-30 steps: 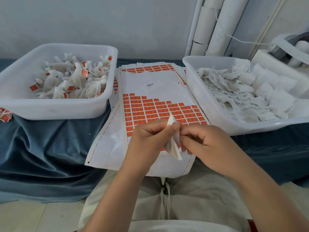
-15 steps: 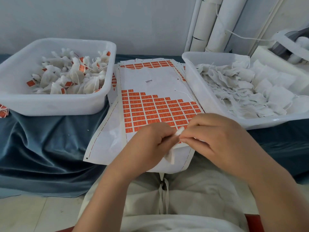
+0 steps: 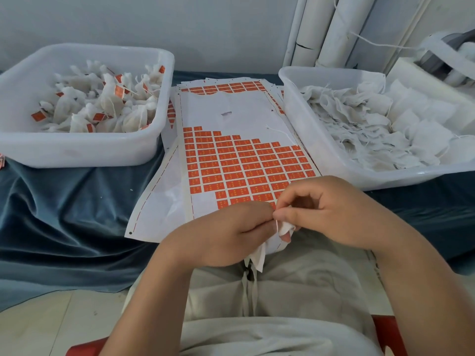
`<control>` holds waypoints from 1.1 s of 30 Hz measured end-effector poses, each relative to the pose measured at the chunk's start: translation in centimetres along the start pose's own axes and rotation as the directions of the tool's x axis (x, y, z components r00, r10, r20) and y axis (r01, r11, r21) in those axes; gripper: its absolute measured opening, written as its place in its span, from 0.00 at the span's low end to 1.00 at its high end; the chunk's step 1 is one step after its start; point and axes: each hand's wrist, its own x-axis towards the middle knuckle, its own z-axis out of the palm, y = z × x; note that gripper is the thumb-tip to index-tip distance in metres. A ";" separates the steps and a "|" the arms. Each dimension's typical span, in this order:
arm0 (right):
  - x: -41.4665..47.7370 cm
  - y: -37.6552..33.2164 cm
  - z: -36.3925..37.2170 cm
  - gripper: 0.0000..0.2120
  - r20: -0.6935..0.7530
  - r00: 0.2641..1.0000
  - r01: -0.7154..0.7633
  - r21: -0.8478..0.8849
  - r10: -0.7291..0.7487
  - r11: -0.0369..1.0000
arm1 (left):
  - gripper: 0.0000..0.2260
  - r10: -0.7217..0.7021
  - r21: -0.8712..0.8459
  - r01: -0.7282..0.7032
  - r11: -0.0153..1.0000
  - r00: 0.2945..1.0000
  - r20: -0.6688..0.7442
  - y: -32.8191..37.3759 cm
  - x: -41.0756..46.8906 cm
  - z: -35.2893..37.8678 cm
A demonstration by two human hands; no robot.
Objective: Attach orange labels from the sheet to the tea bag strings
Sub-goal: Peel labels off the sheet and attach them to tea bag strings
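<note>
A white sheet of orange labels (image 3: 241, 163) lies on the blue cloth between two tubs, its near end hanging over the edge toward my lap. My left hand (image 3: 226, 235) and my right hand (image 3: 326, 211) meet over that near end. Between them is a small white tea bag (image 3: 282, 227); both hands pinch it at its top with fingertips touching. A lower flap of the bag (image 3: 259, 258) hangs below my left hand. The string is too fine to make out.
A white tub (image 3: 77, 150) at the left holds tea bags with orange labels on them. At the right, a white tub (image 3: 359, 176) holds plain tea bags. White pipes (image 3: 323, 32) stand at the back wall. A red seat edge (image 3: 385, 327) shows below.
The tea bag has dropped from standing above my fingers to hanging below them. Both hands have closed together at its top and shifted slightly right.
</note>
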 end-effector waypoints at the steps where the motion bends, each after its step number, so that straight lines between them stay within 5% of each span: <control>1: 0.0 0.1 0.0 0.02 -0.014 1.000 -0.017 0.050 0.018 0.999 | 0.13 -0.031 -0.067 0.030 0.997 1.000 -0.003 0.1 -0.1 -0.1; 4: 0.3 0.1 0.2 0.02 -0.061 0.996 -0.058 0.193 0.071 0.980 | 0.17 -0.095 -0.207 0.089 0.974 0.995 -0.020 0.3 -0.2 -0.3; 8: 0.3 0.0 0.3 0.08 0.006 0.995 -0.094 0.466 0.103 0.880 | 0.10 0.072 -0.141 -0.079 0.987 0.996 -0.056 0.6 -0.1 -0.5; 12: 0.3 -0.1 0.5 0.11 0.003 0.998 -0.057 0.533 0.065 0.844 | 0.11 0.136 -0.217 -0.153 0.964 0.987 -0.091 0.2 -0.2 -0.6; 18: 0.5 -0.4 1.2 0.02 -0.278 0.960 0.131 0.346 -0.032 0.929 | 0.14 0.106 -0.361 -0.171 0.917 0.975 -0.193 -0.2 0.1 -0.3; 22: 0.2 -0.7 1.2 0.06 -0.396 0.865 0.305 -0.071 -0.308 0.950 | 0.15 0.071 -0.484 -0.193 0.854 0.963 -0.258 0.0 0.4 -0.1; 25: 0.2 -0.8 1.2 0.08 -0.408 0.816 0.335 -0.245 -0.410 0.910 | 0.15 0.044 -0.552 -0.209 0.807 0.954 -0.297 0.4 0.5 0.1; 33: 0.0 -1.3 0.9 0.07 -0.367 0.843 0.286 -0.314 -0.394 0.905 | 0.17 -0.084 -0.546 -0.116 0.830 0.941 -0.328 -0.2 0.8 0.2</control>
